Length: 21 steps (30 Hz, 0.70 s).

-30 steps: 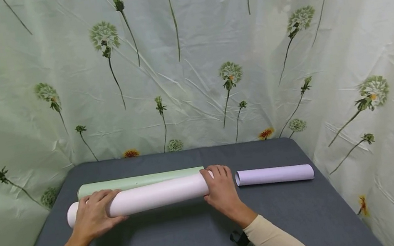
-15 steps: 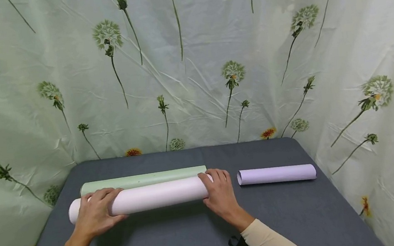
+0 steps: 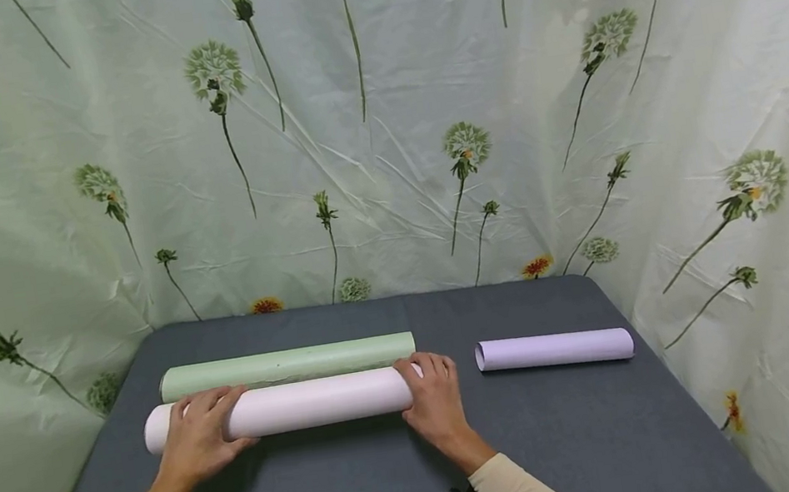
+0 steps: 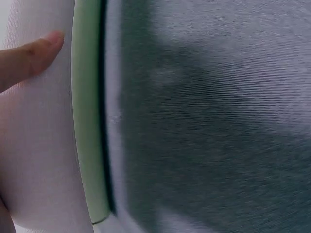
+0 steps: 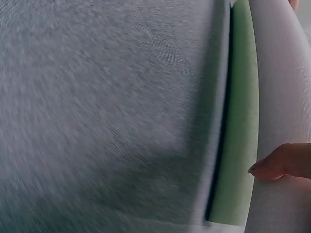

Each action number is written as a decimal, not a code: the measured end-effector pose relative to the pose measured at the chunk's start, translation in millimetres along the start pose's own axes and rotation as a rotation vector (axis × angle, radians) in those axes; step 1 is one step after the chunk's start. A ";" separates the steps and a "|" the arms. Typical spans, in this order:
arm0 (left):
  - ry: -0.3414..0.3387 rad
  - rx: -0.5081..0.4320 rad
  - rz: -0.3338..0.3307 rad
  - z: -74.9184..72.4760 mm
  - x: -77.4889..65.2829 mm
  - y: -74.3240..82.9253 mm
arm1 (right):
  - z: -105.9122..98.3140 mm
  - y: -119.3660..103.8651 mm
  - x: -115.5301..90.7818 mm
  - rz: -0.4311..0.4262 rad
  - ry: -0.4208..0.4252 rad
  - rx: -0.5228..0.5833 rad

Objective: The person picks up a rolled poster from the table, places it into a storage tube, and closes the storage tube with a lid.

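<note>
A long pale pink roll lies crosswise in front of me, held above the table by both hands. Near its left end my left hand grips it, thumb on the near side and fingers over the top. My right hand holds the right end the same way. Just behind is a light green roll, lying on the table and partly covered by the pink one. In the left wrist view the thumb presses on the pink roll; in the right wrist view the other thumb does likewise.
To the right, a shorter lilac roll lies on the dark grey table, its open end towards my right hand. A pale curtain with dandelion prints hangs behind the table and along both sides.
Both hands have brought the pink roll lower and nearer to me, and it is now more level. More of the green roll shows behind it. The lilac roll has stayed put.
</note>
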<state>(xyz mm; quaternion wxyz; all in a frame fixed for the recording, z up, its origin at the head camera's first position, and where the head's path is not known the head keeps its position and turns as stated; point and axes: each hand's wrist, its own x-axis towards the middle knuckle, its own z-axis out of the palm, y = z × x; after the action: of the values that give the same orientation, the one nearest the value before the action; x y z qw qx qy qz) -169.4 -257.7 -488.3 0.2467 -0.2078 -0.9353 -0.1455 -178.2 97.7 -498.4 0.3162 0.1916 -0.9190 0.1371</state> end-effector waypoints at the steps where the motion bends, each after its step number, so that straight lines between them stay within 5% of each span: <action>1: -0.005 0.000 -0.007 1.9 -1.7 -0.1 | 2.7 -0.4 -1.2 0.005 -0.005 -0.002; 21: -0.094 -0.029 -0.088 27.7 -26.1 -15.0 | 35.1 -8.4 -17.8 0.046 -0.104 -0.016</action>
<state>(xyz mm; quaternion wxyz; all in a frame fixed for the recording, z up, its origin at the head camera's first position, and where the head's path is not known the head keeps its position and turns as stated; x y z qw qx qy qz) -166.6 -268.7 -527.6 0.1930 -0.1765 -0.9519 -0.1597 -180.2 81.9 -535.3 0.2664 0.1749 -0.9394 0.1266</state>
